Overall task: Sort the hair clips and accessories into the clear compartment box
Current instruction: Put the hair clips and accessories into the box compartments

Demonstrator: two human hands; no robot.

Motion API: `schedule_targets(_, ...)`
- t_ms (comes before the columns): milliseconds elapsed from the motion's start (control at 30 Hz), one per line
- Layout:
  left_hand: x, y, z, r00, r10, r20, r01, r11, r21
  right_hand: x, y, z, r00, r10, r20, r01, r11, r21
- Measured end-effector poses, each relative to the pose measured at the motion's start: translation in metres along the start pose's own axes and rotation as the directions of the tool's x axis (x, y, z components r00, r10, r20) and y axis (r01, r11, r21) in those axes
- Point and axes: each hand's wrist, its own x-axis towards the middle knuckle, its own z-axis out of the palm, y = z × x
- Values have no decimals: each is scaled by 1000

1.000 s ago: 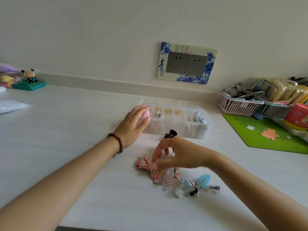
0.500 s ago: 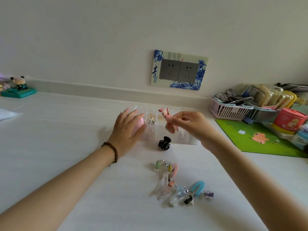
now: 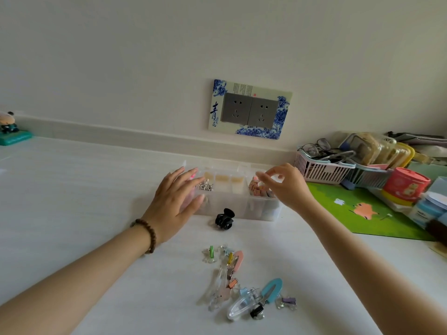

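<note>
The clear compartment box [image 3: 232, 206] stands on the white table near the wall. My left hand [image 3: 173, 204] rests flat against its left end, fingers spread. My right hand [image 3: 286, 184] hovers over its right end with fingers loosely apart and nothing in them. Just below those fingers a pink floral bow clip [image 3: 257, 188] lies in a right compartment. Small silver clips [image 3: 206, 186] fill a left compartment. A black claw clip [image 3: 225, 220] sits in front of the box. A pile of coloured and clear clips [image 3: 242, 286], one a blue snap clip [image 3: 272, 290], lies nearer me.
To the right lie a green mat [image 3: 362, 209], a pink basket [image 3: 321, 165] holding glasses, a red tin [image 3: 405, 186] and stacked containers. A wall socket plate [image 3: 250, 110] is behind the box. A small figurine [image 3: 9, 128] stands far left.
My right hand picked the pink floral bow clip from the pile, carried it up to the box's right end and let it go there. The left hand stayed on the box.
</note>
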Motion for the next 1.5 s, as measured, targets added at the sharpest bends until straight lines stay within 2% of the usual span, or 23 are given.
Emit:
schedule_targets(133, 0, -1, 0, 1000, -6, 1, 6, 1000, -1, -14, 6, -6, 981, -190, -21, 192, 977, 92)
schedule_targets(200, 0, -1, 0, 1000, -6, -1, 6, 1000, -2, -21, 12, -3, 963, -268, 38, 268, 964, 7)
schedule_targets(333, 1, -1, 1, 1000, -2, -9, 2, 1000, 3, -26, 12, 2, 922, -329, 206, 368, 908, -199)
schedule_targets(400, 1, -1, 1, 1000, 2, -13, -2, 1000, 10, -26, 7, 5, 904, -368, 216, 416, 872, -259)
schedule_targets(500, 0, 0, 1, 1000, -1, -12, 1, 1000, 9, -24, 3, 4, 920, -364, 144, 390, 885, -253)
schedule_targets(633, 1, 0, 1, 1000, 1, -11, -1, 1000, 0, -20, 4, 1, 910, -346, 229, 400, 878, -263)
schedule_targets(733, 0, 0, 0, 1000, 3, -11, -3, 1000, -4, -20, 3, 1, 915, -341, 215, 388, 889, -244)
schedule_targets(800, -1, 1, -1, 1000, 2, -7, -2, 1000, -12, -26, -1, -1, 928, -345, 137, 363, 921, -142)
schedule_targets(867, -1, 2, -3, 1000, -2, 0, 2, 1000, -15, -40, -12, -5, 933, -347, 94, 345, 938, 39)
schedule_targets(900, -1, 2, -4, 1000, 7, 1, -7, 1000, -7, -49, -19, -8, 932, -337, 134, 318, 937, 143)
schedule_targets(967, -1, 4, -6, 998, 58, 7, -59, 998, 28, -67, -31, -10, 889, -329, 319, 242, 928, 283)
schedule_targets(1067, -1, 4, -6, 992, 122, 42, -124, 991, 42, -82, -36, -1, 783, -308, 541, 178, 943, 280)
schedule_targets(1167, -2, 2, -6, 992, 118, 47, -119, 993, 21, -84, -36, 8, 702, -271, 658, 153, 960, 233)
schedule_targets(1300, -1, 0, -7, 993, 118, 31, -118, 993, -2, -86, -35, 11, 700, -268, 662, 159, 962, 221)
schedule_targets(1500, -1, 0, -7, 993, 118, 20, -118, 993, -12, -82, -28, 16, 776, -256, 576, 127, 959, 254)
